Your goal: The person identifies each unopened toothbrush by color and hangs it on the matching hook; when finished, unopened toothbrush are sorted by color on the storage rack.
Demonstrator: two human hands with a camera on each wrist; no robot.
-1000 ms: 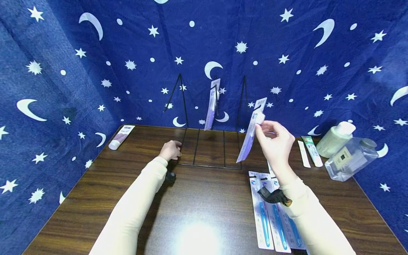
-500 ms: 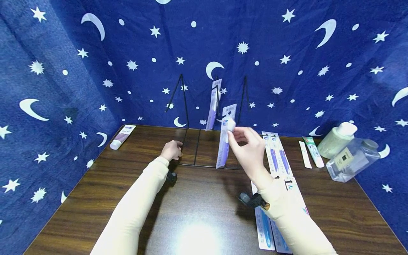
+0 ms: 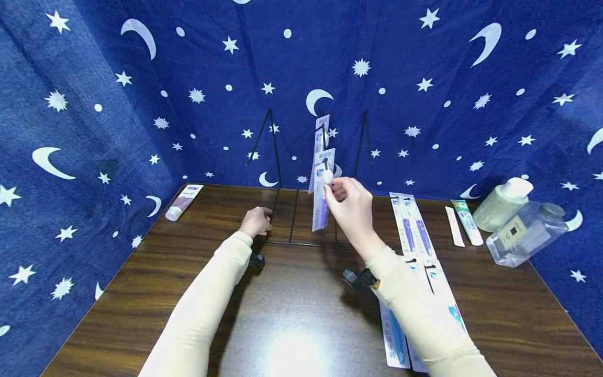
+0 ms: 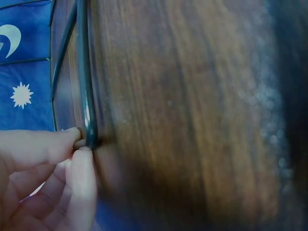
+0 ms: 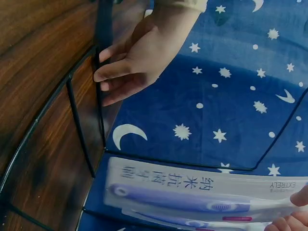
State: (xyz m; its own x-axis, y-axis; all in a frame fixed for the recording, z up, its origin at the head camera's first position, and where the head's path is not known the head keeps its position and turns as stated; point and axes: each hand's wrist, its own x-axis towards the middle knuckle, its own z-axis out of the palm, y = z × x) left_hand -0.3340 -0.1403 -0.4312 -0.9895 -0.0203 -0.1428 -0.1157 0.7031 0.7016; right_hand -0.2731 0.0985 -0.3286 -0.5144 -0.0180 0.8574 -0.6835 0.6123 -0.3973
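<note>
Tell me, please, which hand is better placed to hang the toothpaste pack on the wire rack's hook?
The right hand: it already pinches the pack at the hook, while the left hand holds the rack base.

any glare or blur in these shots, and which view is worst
Head view: a bright glare patch on the wooden table near the bottom edge, and wide-angle bending at the sides. Left wrist view is worst: the table is smeared, only the left hand and the black wire rack read clearly. Right wrist view: the packaged toothbrush is sharp.

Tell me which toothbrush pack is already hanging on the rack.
The purple toothbrush pack at the rack's top centre hangs untouched; the right hand holds another just below, the rest lie flat.
</note>
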